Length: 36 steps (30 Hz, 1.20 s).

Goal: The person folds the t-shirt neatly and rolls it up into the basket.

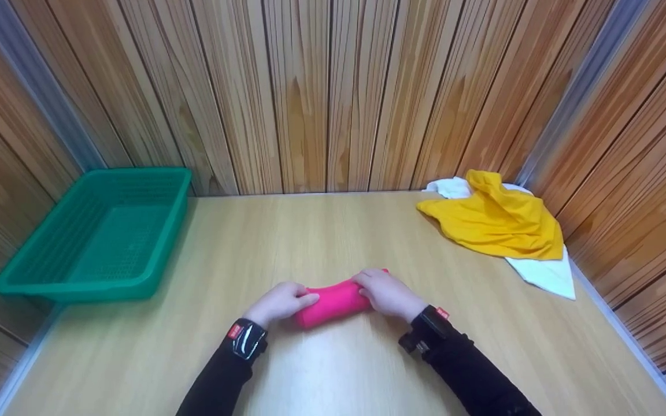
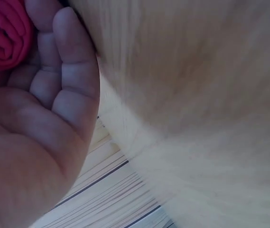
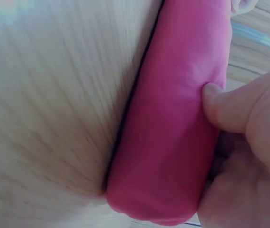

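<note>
A bright pink cloth (image 1: 334, 304), rolled into a thick cylinder, lies on the table between both hands. My left hand (image 1: 280, 303) grips its left end, thumb over the near side. In the left wrist view the coiled end of the cloth (image 2: 4, 35) shows its spiral layers beside the curled fingers (image 2: 75, 76). At the other end my right hand (image 1: 389, 293) holds the roll. The right wrist view has the right thumb (image 3: 227, 107) pressing into the smooth side of the cloth (image 3: 172, 118), the other fingers being mostly hidden.
A green plastic basket (image 1: 156, 271) stands at the left against the wood-panelled wall (image 1: 304, 104). To the back right, a crumpled yellow cloth (image 1: 500, 222) lies over a white cloth (image 1: 547, 277). Bare wooden tabletop (image 1: 310, 231) extends around the hands.
</note>
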{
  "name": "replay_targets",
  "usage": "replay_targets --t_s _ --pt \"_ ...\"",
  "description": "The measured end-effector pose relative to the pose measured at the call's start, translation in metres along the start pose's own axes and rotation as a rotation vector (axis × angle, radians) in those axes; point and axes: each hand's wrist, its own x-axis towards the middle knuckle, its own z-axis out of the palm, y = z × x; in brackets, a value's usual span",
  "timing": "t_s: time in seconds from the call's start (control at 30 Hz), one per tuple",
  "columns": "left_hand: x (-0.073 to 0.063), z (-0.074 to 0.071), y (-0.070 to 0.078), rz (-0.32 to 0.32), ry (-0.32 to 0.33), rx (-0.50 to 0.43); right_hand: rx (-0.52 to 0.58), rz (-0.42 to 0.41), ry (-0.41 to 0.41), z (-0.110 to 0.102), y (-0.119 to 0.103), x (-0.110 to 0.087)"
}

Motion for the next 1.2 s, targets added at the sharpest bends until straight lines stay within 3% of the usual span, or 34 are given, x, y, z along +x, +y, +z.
replay_targets --t_s 0.2,0.67,0.77,0.97,1.07,1.2 --pt "0.003 -0.001 0.001 -0.022 0.053 0.041 0.033 0.023 -0.037 -0.002 0.002 0.011" --pt "0.007 0.004 0.004 0.02 0.288 0.296 0.127 0.062 -0.071 -0.001 0.01 0.028" --pt "0.005 0.006 0.007 0.08 0.343 0.374 0.132 0.056 -0.072 0.0 0.011 0.029" --pt "-0.004 0.015 0.014 0.292 0.416 0.49 0.135 0.075 -0.06 0.002 0.011 0.026" --pt "-0.006 0.019 0.016 0.322 0.43 0.523 0.122 0.077 -0.032 0.003 0.009 0.023" --pt "-0.004 0.02 0.016 0.313 0.425 0.511 0.083 0.034 0.026 0.007 0.006 0.015"
